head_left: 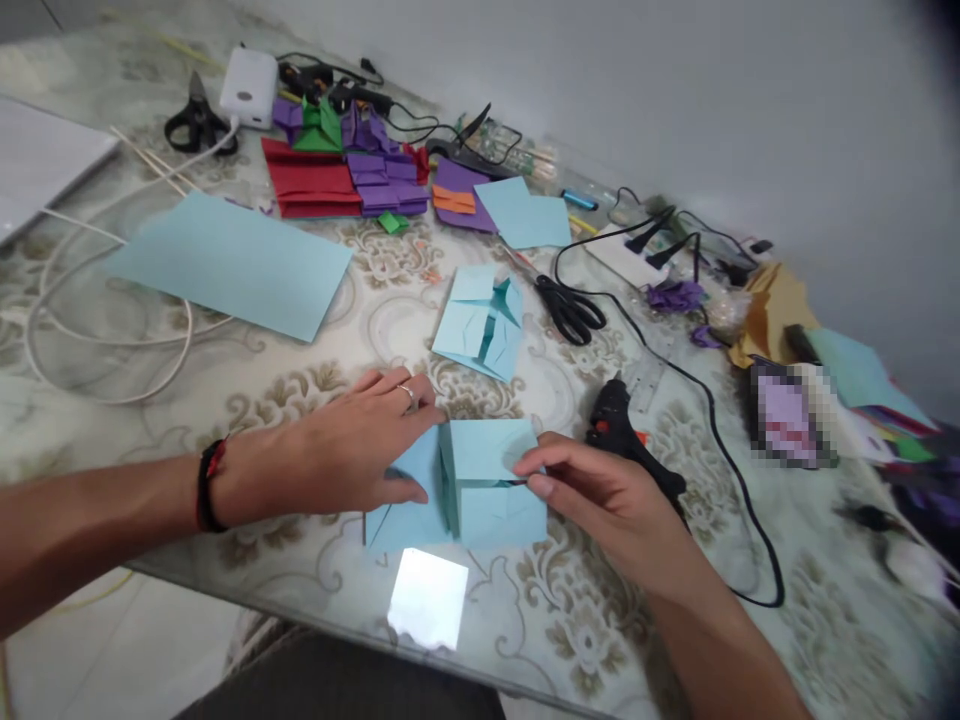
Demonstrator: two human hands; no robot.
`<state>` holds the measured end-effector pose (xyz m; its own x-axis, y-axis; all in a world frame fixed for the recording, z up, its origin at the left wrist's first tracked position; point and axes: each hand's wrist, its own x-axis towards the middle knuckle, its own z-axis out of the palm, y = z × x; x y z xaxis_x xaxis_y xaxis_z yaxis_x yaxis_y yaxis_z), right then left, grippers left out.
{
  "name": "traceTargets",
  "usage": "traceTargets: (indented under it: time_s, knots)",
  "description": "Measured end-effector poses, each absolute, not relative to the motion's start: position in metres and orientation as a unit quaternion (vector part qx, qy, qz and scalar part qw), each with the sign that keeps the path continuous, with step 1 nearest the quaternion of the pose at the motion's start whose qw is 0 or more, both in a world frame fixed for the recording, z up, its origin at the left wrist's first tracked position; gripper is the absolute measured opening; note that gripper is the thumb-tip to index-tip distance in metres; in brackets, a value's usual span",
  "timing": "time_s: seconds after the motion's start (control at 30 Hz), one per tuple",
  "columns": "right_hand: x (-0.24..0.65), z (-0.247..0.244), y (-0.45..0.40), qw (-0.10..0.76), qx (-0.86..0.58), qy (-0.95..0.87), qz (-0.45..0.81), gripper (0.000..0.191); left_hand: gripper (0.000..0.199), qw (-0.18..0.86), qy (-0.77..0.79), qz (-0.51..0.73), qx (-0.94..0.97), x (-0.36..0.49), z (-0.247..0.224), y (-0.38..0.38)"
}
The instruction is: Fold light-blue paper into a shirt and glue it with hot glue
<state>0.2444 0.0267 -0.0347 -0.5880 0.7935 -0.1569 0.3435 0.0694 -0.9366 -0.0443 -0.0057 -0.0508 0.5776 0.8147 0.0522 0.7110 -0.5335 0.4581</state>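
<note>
A light-blue folded paper [495, 515] lies flat at the table's near side, with creased flaps and a raised fold along its middle. My left hand [367, 440], wearing a ring, rests palm down over its left part, thumb apart from the fingers. At the right edge, my right hand [600, 500] pinches a flap of the same paper between thumb and fingertips. Just beyond sits a second light-blue folded paper [476, 325] with partly raised flaps. A black glue gun [630, 435] lies to the right of my right hand, partly behind it.
A flat blue sheet [240, 265] lies left, beside a white cable [37, 330]. Black-handled scissors [570, 308] and a black cord [709, 390] are on the right. Red folded paper [311, 180], purple folded paper [386, 180] and another pair of scissors [199, 120] lie farther back.
</note>
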Motion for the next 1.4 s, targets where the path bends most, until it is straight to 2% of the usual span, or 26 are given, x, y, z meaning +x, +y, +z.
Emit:
traceTargets:
  time_s: [0.37, 1.3, 1.4]
  knots:
    - [0.244, -0.039, 0.025, 0.166, -0.423, -0.735, 0.503, 0.019, 0.064, 0.195, 0.475, 0.12, 0.85, -0.041, -0.052, -0.004]
    - [0.234, -0.041, 0.023, 0.154, -0.406, -0.793, 0.428, 0.018, 0.057, 0.223, 0.449, 0.156, 0.851, -0.043, -0.052, -0.005]
    - [0.233, -0.042, 0.023, 0.15, -0.401, -0.798, 0.424, 0.018, 0.048, 0.241, 0.458, 0.164, 0.84, -0.042, -0.051, -0.005]
